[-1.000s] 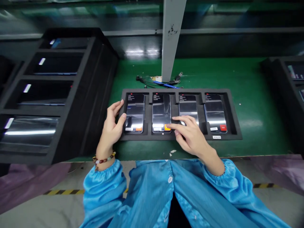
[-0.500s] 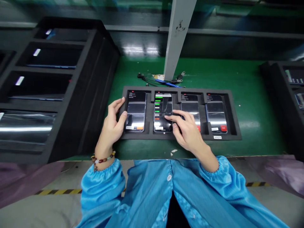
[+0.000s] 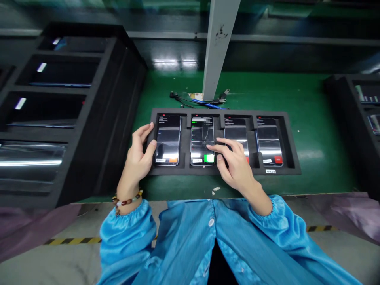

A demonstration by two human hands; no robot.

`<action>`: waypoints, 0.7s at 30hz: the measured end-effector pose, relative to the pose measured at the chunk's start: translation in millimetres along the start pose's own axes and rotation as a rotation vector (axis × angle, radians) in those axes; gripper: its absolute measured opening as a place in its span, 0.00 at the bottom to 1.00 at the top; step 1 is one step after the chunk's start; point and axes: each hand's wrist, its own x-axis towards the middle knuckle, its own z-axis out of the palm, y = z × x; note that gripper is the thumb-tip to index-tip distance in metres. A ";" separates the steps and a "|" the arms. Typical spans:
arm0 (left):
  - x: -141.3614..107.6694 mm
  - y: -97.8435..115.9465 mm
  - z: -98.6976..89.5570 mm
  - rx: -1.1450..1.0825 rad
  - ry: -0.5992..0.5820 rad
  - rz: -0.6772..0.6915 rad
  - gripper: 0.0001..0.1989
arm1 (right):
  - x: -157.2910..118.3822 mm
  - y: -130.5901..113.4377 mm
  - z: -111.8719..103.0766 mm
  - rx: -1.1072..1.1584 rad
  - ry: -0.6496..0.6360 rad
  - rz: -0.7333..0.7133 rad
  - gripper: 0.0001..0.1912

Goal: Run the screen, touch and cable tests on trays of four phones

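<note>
A black foam tray (image 3: 185, 170) lies on the green bench, with smartphones in its slots. My left hand (image 3: 138, 152) grips the tray's left end, its thumb by the leftmost smartphone (image 3: 168, 138). Over the second smartphone (image 3: 197, 148) reaches the index finger of my right hand (image 3: 236, 164), its tip at the screen; whether it touches cannot be made out. The other right-hand fingers are apart and hold nothing. That second screen shows a green block at its lower right. Partly behind my right hand is the third smartphone (image 3: 236, 128); the rightmost smartphone (image 3: 269, 140) shows a red block.
A tall stack of black foam trays (image 3: 80, 134) with phones stands at the left. Another black tray (image 3: 350, 95) is at the right edge. Behind the middle tray are a grey post (image 3: 218, 51), black cables (image 3: 181, 98) and a blue pen-like stick (image 3: 209, 105).
The second smartphone's screen went from a bright list of green, white and red lines to a dimmer one with a green block. Both hands stay almost in place.
</note>
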 end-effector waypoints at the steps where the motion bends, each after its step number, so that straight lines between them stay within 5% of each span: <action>1: -0.1 -0.1 0.0 0.004 0.001 -0.001 0.28 | -0.7 0.6 0.0 0.005 0.012 -0.004 0.20; 21: -1.7 1.7 -1.0 0.036 -0.006 -0.027 0.31 | -2.9 2.3 0.7 0.009 0.035 -0.032 0.21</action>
